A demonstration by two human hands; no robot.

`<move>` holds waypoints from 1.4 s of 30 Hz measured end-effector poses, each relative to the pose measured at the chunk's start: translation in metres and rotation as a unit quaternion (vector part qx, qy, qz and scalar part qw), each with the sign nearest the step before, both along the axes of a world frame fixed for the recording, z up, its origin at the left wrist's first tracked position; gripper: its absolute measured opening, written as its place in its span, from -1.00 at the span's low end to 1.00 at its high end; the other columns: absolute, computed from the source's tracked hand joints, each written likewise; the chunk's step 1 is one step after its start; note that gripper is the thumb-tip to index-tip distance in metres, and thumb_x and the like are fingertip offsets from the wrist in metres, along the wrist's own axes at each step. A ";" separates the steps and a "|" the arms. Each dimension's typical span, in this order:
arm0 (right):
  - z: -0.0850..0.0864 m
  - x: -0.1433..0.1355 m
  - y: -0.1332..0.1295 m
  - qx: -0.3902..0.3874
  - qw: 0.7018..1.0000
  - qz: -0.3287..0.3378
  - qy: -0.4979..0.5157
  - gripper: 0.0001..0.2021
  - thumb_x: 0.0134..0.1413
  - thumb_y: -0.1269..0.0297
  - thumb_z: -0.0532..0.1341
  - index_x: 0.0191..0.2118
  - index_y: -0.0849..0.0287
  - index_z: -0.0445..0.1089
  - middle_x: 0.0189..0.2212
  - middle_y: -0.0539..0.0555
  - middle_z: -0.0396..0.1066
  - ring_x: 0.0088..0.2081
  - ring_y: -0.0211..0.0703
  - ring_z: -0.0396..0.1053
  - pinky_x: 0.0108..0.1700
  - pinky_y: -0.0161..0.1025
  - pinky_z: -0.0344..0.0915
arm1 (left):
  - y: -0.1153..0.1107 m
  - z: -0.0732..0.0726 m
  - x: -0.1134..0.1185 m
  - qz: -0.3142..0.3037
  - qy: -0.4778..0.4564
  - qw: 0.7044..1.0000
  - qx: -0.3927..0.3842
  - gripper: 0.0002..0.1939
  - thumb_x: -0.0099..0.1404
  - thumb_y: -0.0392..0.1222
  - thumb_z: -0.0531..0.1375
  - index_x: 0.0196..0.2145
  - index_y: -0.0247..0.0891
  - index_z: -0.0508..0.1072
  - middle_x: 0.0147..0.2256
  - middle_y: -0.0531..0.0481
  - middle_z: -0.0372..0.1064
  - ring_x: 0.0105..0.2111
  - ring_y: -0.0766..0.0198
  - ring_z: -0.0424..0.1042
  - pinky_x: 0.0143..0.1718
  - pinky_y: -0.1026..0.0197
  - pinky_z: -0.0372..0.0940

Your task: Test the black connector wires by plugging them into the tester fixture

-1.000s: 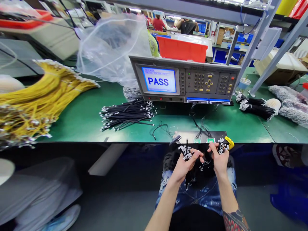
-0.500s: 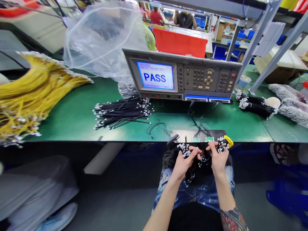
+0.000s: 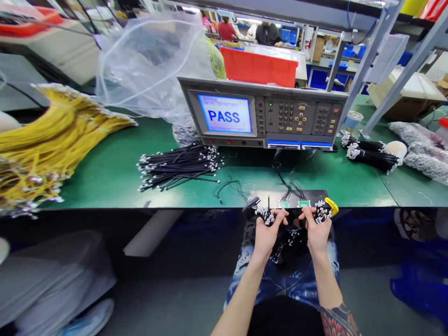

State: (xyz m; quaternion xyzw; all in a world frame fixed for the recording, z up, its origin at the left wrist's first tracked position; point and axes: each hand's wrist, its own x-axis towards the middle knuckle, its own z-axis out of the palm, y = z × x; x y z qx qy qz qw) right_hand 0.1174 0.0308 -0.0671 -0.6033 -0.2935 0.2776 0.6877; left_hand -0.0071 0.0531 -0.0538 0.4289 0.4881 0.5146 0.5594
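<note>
My left hand is closed in a pinch just below a green circuit board at the bench edge. White-ended black cables bunch against it. My right hand pinches below the second green circuit board, with more black cables beside its fingers. The fingers cover the exact ends they grip. Other white connectors hang between the hands over my lap. A yellow handle sits right of my right hand, and a dark rounded piece left of my left hand.
A tester showing PASS stands behind the boards, wired to them. Black cables lie in a pile to the left, yellow cables farther left. Bundled black cables and a cup are at right. A plastic bag hangs behind.
My left hand has risen slightly and shifted left, its fingertips nearer the board. My right hand has barely moved. The screen still reads PASS, and the view has tilted slightly.
</note>
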 end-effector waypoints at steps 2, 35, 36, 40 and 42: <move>0.001 0.001 0.000 0.000 1.000 0.004 0.000 -0.59 0.04 -0.10 0.39 -0.49 0.20 0.49 -0.62 0.08 0.48 -0.55 -0.13 0.38 -0.49 -0.22 0.30 | 0.000 -0.001 0.001 0.004 -0.005 1.000 0.004 -0.70 0.15 0.07 0.39 -0.51 -0.21 0.57 -0.55 -0.04 0.50 -0.46 0.16 0.49 -0.48 0.23 0.30; -0.004 0.015 -0.004 -0.045 0.983 0.138 0.110 -0.48 -0.07 -0.21 0.43 -0.42 0.26 0.54 -0.64 0.06 0.48 -0.73 -0.40 -0.01 -0.68 -0.35 -0.10 | 0.001 0.010 0.004 -0.016 -0.053 0.998 -0.035 -0.59 0.02 0.11 0.47 -0.58 -0.29 0.51 -0.68 0.10 0.29 -0.73 0.50 0.07 -0.70 0.36 -0.10; -0.001 0.015 -0.004 -0.044 0.979 0.161 0.120 -0.48 -0.08 -0.23 0.44 -0.45 0.25 0.52 -0.67 0.04 0.44 -0.74 -0.41 -0.03 -0.69 -0.37 -0.13 | 0.000 0.011 0.001 -0.047 -0.068 0.995 -0.049 -0.57 0.00 0.12 0.48 -0.59 -0.29 0.49 -0.70 0.11 0.27 -0.74 0.53 0.03 -0.70 0.37 -0.15; 0.016 0.020 -0.012 -0.015 0.967 0.189 0.170 -0.46 -0.17 -0.21 0.50 -0.56 0.18 0.36 -0.79 -0.14 0.16 -0.74 -0.46 -0.11 -0.69 -0.42 -0.20 | -0.006 0.015 -0.015 -0.148 -0.113 0.977 -0.098 -0.53 -0.03 0.17 0.49 -0.51 -0.34 0.54 -0.61 0.08 0.36 -0.74 0.61 -0.09 -0.69 0.37 -0.26; 0.024 0.026 -0.018 0.013 0.966 0.175 0.191 -0.47 -0.13 -0.17 0.51 -0.56 0.15 0.31 -0.79 -0.19 0.05 -0.72 -0.42 0.00 -0.68 -0.43 -0.05 | -0.010 0.017 -0.021 -0.165 -0.118 0.973 -0.111 -0.50 -0.03 0.19 0.49 -0.39 -0.34 0.59 -0.54 0.09 0.38 -0.73 0.64 -0.14 -0.69 0.37 -0.28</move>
